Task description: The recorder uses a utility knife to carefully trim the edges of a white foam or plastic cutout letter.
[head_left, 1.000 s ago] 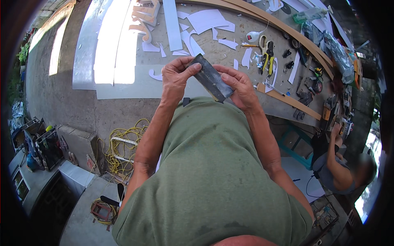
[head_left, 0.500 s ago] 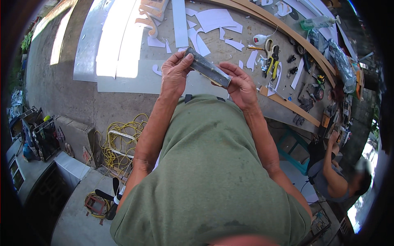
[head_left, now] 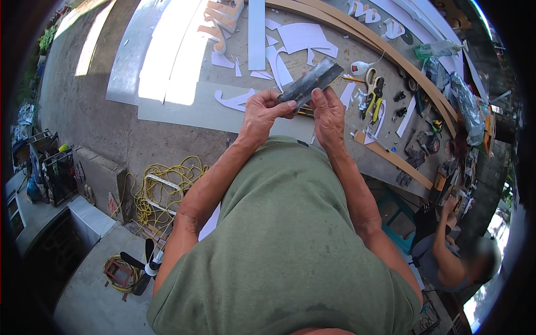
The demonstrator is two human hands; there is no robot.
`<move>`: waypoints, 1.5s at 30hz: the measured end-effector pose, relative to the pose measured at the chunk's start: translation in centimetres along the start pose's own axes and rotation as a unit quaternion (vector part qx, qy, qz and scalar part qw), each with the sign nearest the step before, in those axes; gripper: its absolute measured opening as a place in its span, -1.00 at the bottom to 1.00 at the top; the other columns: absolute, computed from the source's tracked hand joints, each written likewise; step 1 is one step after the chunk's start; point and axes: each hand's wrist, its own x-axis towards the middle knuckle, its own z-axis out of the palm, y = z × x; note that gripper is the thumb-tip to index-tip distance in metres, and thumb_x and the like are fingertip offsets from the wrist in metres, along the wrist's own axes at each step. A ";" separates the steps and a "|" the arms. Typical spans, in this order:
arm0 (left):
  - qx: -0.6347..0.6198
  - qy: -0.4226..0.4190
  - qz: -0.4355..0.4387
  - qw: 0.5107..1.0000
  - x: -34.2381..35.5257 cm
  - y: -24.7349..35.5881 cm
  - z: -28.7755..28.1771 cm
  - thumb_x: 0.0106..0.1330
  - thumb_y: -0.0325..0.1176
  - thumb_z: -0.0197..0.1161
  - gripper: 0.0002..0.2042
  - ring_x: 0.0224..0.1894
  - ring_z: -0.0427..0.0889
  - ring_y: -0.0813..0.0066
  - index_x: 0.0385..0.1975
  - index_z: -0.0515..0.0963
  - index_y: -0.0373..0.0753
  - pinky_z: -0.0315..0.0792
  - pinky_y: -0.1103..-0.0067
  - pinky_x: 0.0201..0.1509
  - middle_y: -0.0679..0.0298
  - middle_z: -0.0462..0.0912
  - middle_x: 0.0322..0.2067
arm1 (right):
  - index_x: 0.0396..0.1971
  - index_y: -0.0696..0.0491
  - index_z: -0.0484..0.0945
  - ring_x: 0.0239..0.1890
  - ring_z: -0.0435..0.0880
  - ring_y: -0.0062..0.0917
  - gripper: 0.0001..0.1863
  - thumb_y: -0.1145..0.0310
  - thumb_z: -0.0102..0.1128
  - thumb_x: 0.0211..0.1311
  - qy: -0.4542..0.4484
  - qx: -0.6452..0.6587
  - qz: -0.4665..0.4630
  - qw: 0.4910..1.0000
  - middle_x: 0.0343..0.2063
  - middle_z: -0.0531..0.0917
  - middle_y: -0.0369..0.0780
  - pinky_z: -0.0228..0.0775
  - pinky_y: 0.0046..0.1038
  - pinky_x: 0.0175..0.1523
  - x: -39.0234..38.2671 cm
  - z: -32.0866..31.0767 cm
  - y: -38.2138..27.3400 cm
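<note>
A worn dark grey rectangular block (head_left: 307,82), possibly wrapped in sandpaper, is held above the near edge of the workbench, tilted up toward the right. My left hand (head_left: 262,114) grips its lower-left end, thumb across the face. My right hand (head_left: 329,117) holds it from the lower right, thumb and fingertips against the underside edge. Behind it on the bench lie white cut pieces (head_left: 301,39), a curved white cutout (head_left: 226,100) and a long pale strip (head_left: 257,39). Scissors (head_left: 371,81), yellow-handled cutters (head_left: 376,106) and a small white corded tool (head_left: 357,68) lie to the right.
Curved brown strips (head_left: 413,70) run along the bench's right side, beside tools and a plastic bottle (head_left: 430,50). Another person (head_left: 444,262) works at the right, near a teal stool (head_left: 393,234). Tangled yellow cord (head_left: 167,195) and a concrete block (head_left: 103,173) are at lower left.
The block has swung from sloping down-right to sloping up-right. My left hand has moved right and lower; my right hand has turned more upright. The view has shifted slightly.
</note>
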 end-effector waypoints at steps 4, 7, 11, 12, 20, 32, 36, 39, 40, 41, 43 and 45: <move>0.179 -0.101 -0.043 0.978 -0.5 -0.2 0.2 0.18 -0.34 0.47 -0.81 -0.39 0.64 0.57 -0.42 0.60 -0.30 0.51 0.58 -0.25 0.25 0.70 -0.45 | 0.07 0.23 0.46 -0.04 0.69 -0.32 -0.65 0.34 0.12 0.41 0.011 0.105 0.041 0.994 -0.06 0.65 -0.04 0.62 -0.30 0.00 0.2 -0.2 -1.3; 0.379 0.063 0.061 0.921 -0.9 -0.5 -1.7 0.17 -0.24 0.46 -0.73 -0.37 0.64 0.43 -0.38 0.59 -0.33 0.50 0.53 -0.22 0.21 0.67 -0.45 | 0.02 0.22 0.45 -0.17 0.74 -0.26 -0.70 0.38 0.10 0.40 0.039 0.115 0.070 0.990 -0.09 0.65 0.01 0.72 -0.30 -0.19 0.9 -1.6 -1.8; 0.598 0.280 0.173 0.731 -1.1 -2.6 -7.9 0.15 -0.04 0.44 -0.54 -0.24 0.62 0.19 -0.27 0.54 -0.37 0.49 0.37 -0.15 0.09 0.59 -0.36 | 0.03 0.19 0.43 -0.21 0.76 -0.26 -0.70 0.38 0.12 0.39 0.045 0.033 0.114 0.992 -0.09 0.66 -0.01 0.74 -0.35 -0.26 0.8 -4.2 -2.0; 0.609 0.331 0.130 0.709 -1.1 -2.8 -8.7 0.08 0.01 0.47 -0.47 -0.19 0.59 0.13 -0.22 0.51 -0.37 0.47 0.31 -0.11 0.05 0.58 -0.31 | 0.03 0.19 0.43 -0.22 0.76 -0.29 -0.70 0.39 0.12 0.38 0.054 0.021 0.131 0.990 -0.10 0.66 -0.03 0.73 -0.36 -0.26 0.6 -4.3 -1.7; 0.582 0.423 0.024 0.694 1.1 -3.8 -10.6 -0.06 -0.01 0.54 -0.41 -0.15 0.56 0.08 -0.22 0.49 -0.36 0.43 0.27 -0.03 0.04 0.55 -0.28 | 0.06 0.17 0.45 -0.30 0.75 -0.45 -0.65 0.35 0.18 0.35 -0.017 -0.032 0.214 0.976 -0.16 0.69 -0.09 0.67 -0.46 -0.26 0.4 -4.1 2.3; 0.608 0.435 0.151 0.647 2.4 -4.6 -9.4 -0.06 -0.24 0.49 -0.38 -0.05 0.55 0.14 0.02 0.45 -0.40 0.42 0.33 0.09 0.05 0.59 -0.24 | 0.03 0.17 0.44 -0.34 0.69 -0.50 -0.67 0.31 0.15 0.40 -0.046 0.022 0.230 0.972 -0.27 0.64 -0.18 0.63 -0.44 -0.24 0.7 -4.3 4.0; 0.547 0.392 0.010 0.740 2.2 -4.0 -8.9 -0.03 -0.28 0.47 -0.39 -0.01 0.55 0.06 0.02 0.42 -0.41 0.44 0.30 0.08 -0.01 0.58 -0.18 | 0.02 0.17 0.44 -0.37 0.70 -0.48 -0.64 0.39 0.28 0.29 -0.037 0.021 0.232 0.972 -0.31 0.64 -0.18 0.64 -0.45 -0.29 0.5 -5.6 4.4; 0.479 0.377 -0.033 0.792 2.5 -3.7 -9.0 -0.01 -0.31 0.46 -0.49 -0.07 0.58 0.03 -0.07 0.47 -0.39 0.46 0.29 0.02 -0.01 0.57 -0.20 | 0.00 0.15 0.45 -0.41 0.69 -0.49 -0.64 0.38 0.31 0.27 -0.034 0.072 0.251 0.965 -0.38 0.64 -0.19 0.64 -0.48 -0.36 0.0 -5.1 3.6; 0.468 0.363 -0.051 0.804 2.6 -3.5 -8.9 -0.01 -0.33 0.46 -0.53 -0.11 0.59 0.04 -0.10 0.50 -0.37 0.47 0.30 0.01 0.00 0.58 -0.19 | -0.01 0.14 0.46 -0.43 0.69 -0.50 -0.65 0.36 0.31 0.28 -0.031 0.101 0.249 0.963 -0.42 0.64 -0.21 0.63 -0.50 -0.40 -0.1 -4.6 3.1; 0.470 0.362 -0.050 0.804 2.6 -3.7 -8.6 -0.01 -0.33 0.46 -0.53 -0.11 0.59 0.04 -0.10 0.50 -0.37 0.47 0.30 0.01 0.00 0.58 -0.19 | -0.01 0.14 0.46 -0.43 0.69 -0.50 -0.65 0.36 0.31 0.28 -0.029 0.102 0.247 0.963 -0.42 0.64 -0.21 0.63 -0.50 -0.40 -0.1 -4.6 2.9; 0.651 0.396 0.120 0.636 2.1 -4.7 -8.3 0.00 -0.40 0.43 -0.62 -0.18 0.62 0.10 -0.16 0.54 -0.34 0.47 0.33 -0.03 0.05 0.62 -0.27 | -0.05 0.11 0.47 -0.48 0.67 -0.57 -0.70 0.32 0.28 0.30 -0.048 0.060 0.243 0.967 -0.47 0.63 -0.24 0.53 -0.58 -0.51 -0.2 -4.7 2.7; 0.629 0.376 0.124 0.670 1.6 -5.3 -9.1 0.03 -0.40 0.42 -0.63 -0.22 0.64 0.13 -0.15 0.55 -0.32 0.48 0.33 -0.07 0.09 0.64 -0.32 | -0.06 0.10 0.48 -0.51 0.64 -0.60 -0.72 0.30 0.25 0.34 -0.047 0.036 0.237 0.970 -0.48 0.62 -0.25 0.47 -0.61 -0.54 -0.2 -5.0 2.8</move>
